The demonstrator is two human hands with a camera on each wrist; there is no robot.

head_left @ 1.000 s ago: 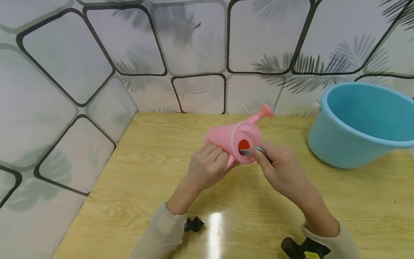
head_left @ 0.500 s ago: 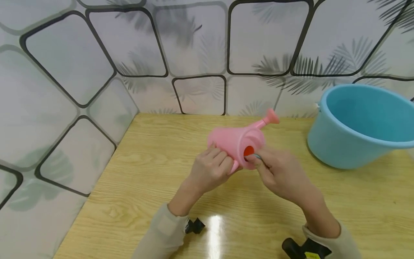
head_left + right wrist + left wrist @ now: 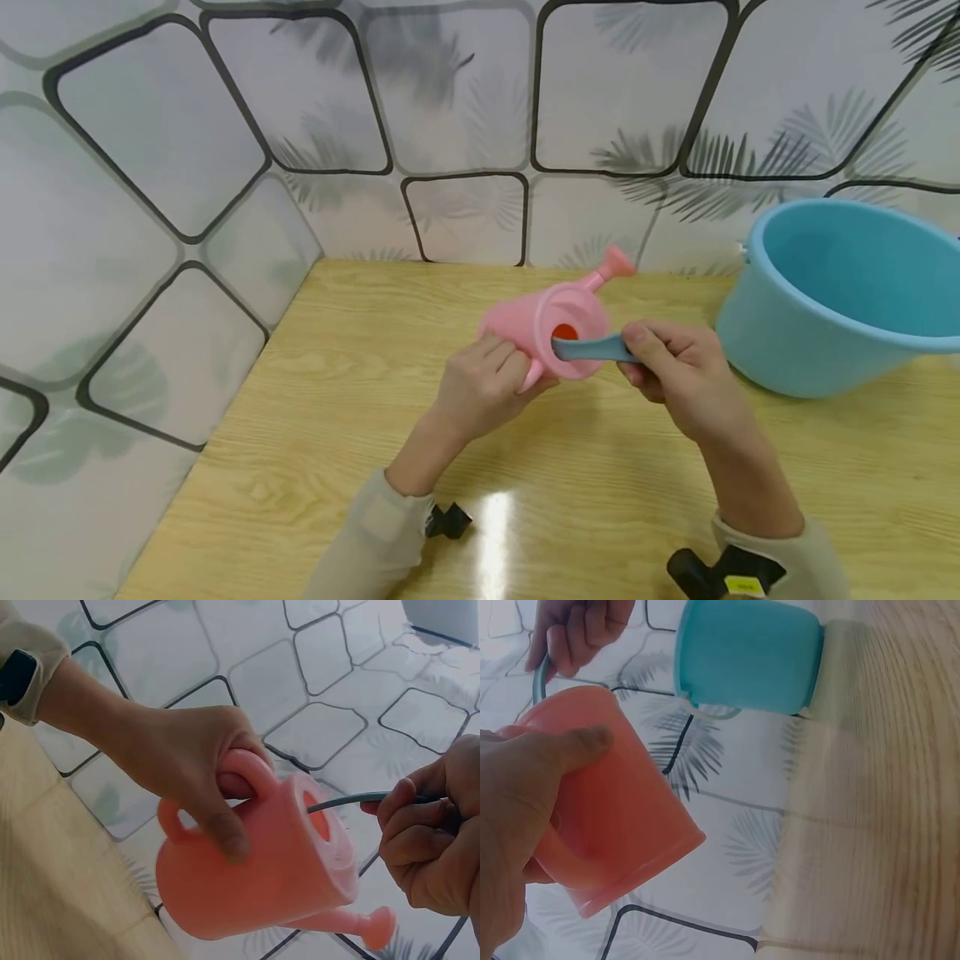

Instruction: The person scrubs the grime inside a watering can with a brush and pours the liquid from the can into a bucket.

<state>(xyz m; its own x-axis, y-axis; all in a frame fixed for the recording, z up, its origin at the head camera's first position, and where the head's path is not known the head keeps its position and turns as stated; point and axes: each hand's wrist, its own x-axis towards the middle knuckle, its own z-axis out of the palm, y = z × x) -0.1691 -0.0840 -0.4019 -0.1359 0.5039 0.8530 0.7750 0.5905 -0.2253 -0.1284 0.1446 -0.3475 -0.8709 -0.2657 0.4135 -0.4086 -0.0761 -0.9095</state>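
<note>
A pink watering can [image 3: 513,317] is held above the table, tilted so its round opening faces right. My left hand [image 3: 482,390] grips its handle [image 3: 253,769], thumb along the can's side. My right hand [image 3: 688,379] pinches the end of a flat, slightly curved blue-grey strip like a tool's handle [image 3: 591,348]. Its other end goes through the opening and is hidden inside the can, so its kind does not show. In the right wrist view the can's spout [image 3: 337,922] points away at the lower right.
A large light-blue bucket [image 3: 817,350] stands on the wooden table [image 3: 315,450] at the right, near the back. A patterned wall [image 3: 465,92] bounds the table behind and at the left.
My right hand has moved right, and much more of the blue-grey handle shows outside the can. The watering can has dipped right and come back left. My left hand keeps its grip.
</note>
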